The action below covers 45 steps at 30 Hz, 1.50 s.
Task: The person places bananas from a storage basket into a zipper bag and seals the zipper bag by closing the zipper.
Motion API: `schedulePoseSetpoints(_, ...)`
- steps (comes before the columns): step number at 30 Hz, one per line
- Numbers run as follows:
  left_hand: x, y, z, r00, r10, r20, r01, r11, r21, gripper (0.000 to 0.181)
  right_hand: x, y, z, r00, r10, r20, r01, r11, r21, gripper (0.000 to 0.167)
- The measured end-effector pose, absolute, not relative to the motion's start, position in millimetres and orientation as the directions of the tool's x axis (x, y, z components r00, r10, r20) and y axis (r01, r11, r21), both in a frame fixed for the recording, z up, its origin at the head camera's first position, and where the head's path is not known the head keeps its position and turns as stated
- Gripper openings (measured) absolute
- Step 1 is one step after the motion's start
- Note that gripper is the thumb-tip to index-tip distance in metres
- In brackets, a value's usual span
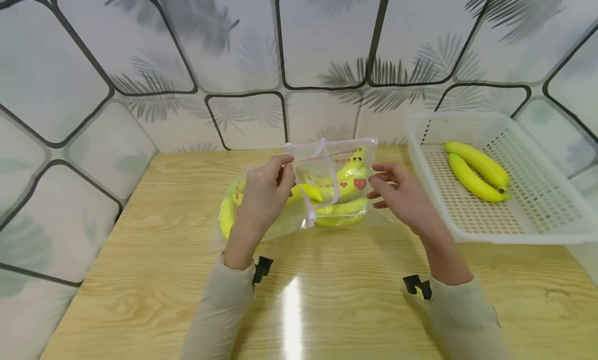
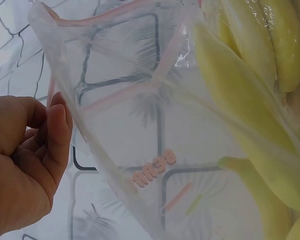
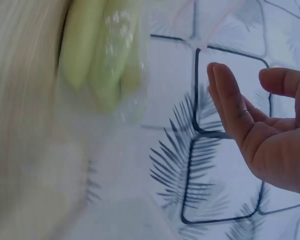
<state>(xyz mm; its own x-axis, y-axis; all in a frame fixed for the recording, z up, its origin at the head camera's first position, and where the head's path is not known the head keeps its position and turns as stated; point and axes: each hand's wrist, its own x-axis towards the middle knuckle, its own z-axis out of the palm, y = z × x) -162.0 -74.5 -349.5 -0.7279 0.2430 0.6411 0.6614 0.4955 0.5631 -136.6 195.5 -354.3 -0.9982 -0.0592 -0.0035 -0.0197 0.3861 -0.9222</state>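
A clear zip bag point(image 1: 280, 225) with pink zip edges and red print lies on the table, its mouth spread apart. Several yellow bananas point(image 1: 343, 214) are inside it. My left hand point(image 1: 266, 194) is over the bag's left part; in the left wrist view, that hand point(image 2: 25, 160) pinches the bag's pink-trimmed edge between thumb and curled fingers. Beside the bag's right end is my right hand point(image 1: 399, 194), fingers loosely bent. The right wrist view shows this hand point(image 3: 270, 135) with thumb and fingers apart and nothing between them.
A white perforated plastic basket point(image 1: 551, 222) stands on the right, with two bananas point(image 1: 478, 173) lying in it. The wooden table point(image 1: 154, 277) meets a patterned wall point(image 1: 243, 53) behind the bag. Black wrist mounts point(image 1: 263, 269) sit at both sleeves.
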Motion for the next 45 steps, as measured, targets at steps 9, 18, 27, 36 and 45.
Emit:
schedulePoseSetpoints(9,-163.7,-72.3,-347.5,-0.706,0.247,0.664,0.681,0.494,0.541,0.023,-122.3,257.2,-330.4,-0.965,0.126,0.232,-0.102,0.633,-0.768,0.039)
schedulePoseSetpoints(18,-165.2,-69.7,-345.8,-0.701,0.249,0.668,0.686,0.492,0.536,0.022,-132.2,320.5,-317.9,-0.988,0.118,0.102,0.053,0.868,-0.494,0.059)
schedulePoseSetpoints(27,-163.1,-70.4,-347.0,-0.713,0.259,0.652,0.673,0.512,0.533,0.023,-155.4,356.8,-345.2,-0.982,0.007,-0.191,0.050,0.975,-0.219,0.065)
schedulePoseSetpoints(36,-161.0,-70.9,-350.7,-0.697,0.256,0.669,0.680,0.531,0.506,0.023,-166.5,377.6,-364.1,-0.934,0.009,-0.357,0.086,0.976,-0.199,0.079)
schedulePoseSetpoints(45,-162.3,-69.7,-351.4,-0.676,0.264,0.688,0.697,0.533,0.480,0.022,-177.2,387.3,-376.1,-0.873,0.035,-0.486,0.162,0.962,-0.222,0.094)
